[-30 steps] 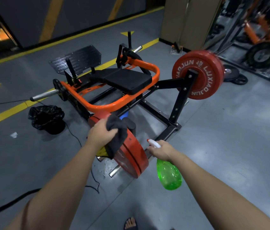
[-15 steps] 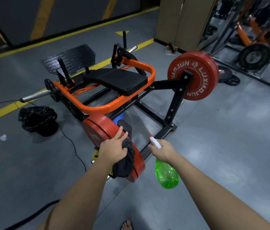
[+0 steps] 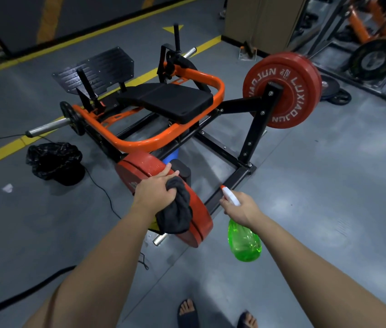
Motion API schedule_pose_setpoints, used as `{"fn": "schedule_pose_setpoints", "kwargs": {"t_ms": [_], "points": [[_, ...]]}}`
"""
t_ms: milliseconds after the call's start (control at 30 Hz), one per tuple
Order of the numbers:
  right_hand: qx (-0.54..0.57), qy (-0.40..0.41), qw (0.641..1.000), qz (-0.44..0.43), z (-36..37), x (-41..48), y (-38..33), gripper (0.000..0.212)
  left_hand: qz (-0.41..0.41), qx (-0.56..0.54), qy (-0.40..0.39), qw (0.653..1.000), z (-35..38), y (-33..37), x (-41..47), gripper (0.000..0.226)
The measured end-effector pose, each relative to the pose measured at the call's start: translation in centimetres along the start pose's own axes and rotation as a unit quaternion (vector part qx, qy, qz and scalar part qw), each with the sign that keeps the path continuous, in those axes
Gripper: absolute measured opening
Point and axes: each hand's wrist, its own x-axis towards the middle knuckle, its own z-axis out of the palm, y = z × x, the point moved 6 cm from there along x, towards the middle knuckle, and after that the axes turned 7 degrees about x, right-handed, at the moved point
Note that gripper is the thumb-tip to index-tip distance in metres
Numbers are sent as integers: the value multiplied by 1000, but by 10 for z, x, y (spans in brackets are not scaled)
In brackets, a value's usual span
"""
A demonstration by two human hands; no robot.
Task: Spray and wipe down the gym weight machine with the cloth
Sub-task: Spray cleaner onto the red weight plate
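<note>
Grey floor lies open to the right of the near red weight plate (image 3: 201,224) and on your side of it, up to your sandalled feet (image 3: 188,313). Left of the plate the room is tighter.

The plate stands on edge at the closest end of the orange-and-black weight machine (image 3: 139,143). Its rim runs from far-left to near-right, and droplets glisten on it. A short steel sleeve end (image 3: 160,239) pokes out below the plate toward you. The machine's long axis stretches away from the plate, past the black seat pad (image 3: 168,100) to the black ribbed footplate (image 3: 97,67).

Your left hand (image 3: 155,191) rests on the plate's rim, its fingers curled round a bunched dark grey cloth (image 3: 176,209) that hangs down the plate's face. Your right hand (image 3: 241,208), just right of the plate, grips the neck of a green plastic spray bottle (image 3: 244,242). The bottle's body hangs down toward you, and its white nozzle (image 3: 229,196) points away at the black base rail (image 3: 222,152).

A crumpled black plastic bag (image 3: 54,162) sits left of the plate, and a thin black cable (image 3: 106,197) trails between the two. Beyond the plate to the right, a second red plate lettered LUXIAOJUN (image 3: 289,91) hangs on a black upright. Just behind the plate stands a black roller pad (image 3: 182,170).
</note>
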Motion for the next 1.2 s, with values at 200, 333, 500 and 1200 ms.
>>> {"fn": "schedule_pose_setpoints", "kwargs": {"t_ms": [200, 333, 500, 1200], "points": [[13, -66, 998, 13, 5, -14, 7, 13, -24, -44, 8, 999, -21, -26, 11, 64], [-4, -112, 993, 39, 11, -28, 9, 15, -59, -26, -19, 998, -34, -42, 21, 67], [-45, -144, 986, 72, 19, -37, 17, 30, -104, 74, -25, 992, -55, -38, 24, 56], [-179, -104, 975, 84, 36, -7, -8, 50, -75, 153, -168, 971, -14, -4, -10, 78]]}}
